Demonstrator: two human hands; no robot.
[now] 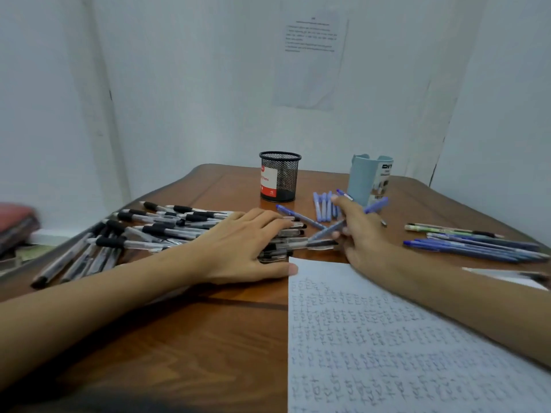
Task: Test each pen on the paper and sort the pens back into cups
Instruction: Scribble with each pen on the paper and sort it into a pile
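Note:
My left hand (247, 242) lies flat with straight fingers on a heap of clear black-grip pens (155, 231) in the middle of the table. My right hand (359, 231) grips blue pens (374, 206), which stick out above and below its fingers. A sheet of paper (387, 347) covered in handwritten test marks lies at the front right. At the back stand a black mesh cup (279, 177) with a red label and a pale blue cup (368, 180). A short row of blue pens (323, 205) lies between the cups.
More blue pens and a green one (477, 242) lie at the right edge of the wooden table (185, 347). A printed sheet (311, 58) hangs on the white wall. Red and dark things (15, 225) sit off the table at the left.

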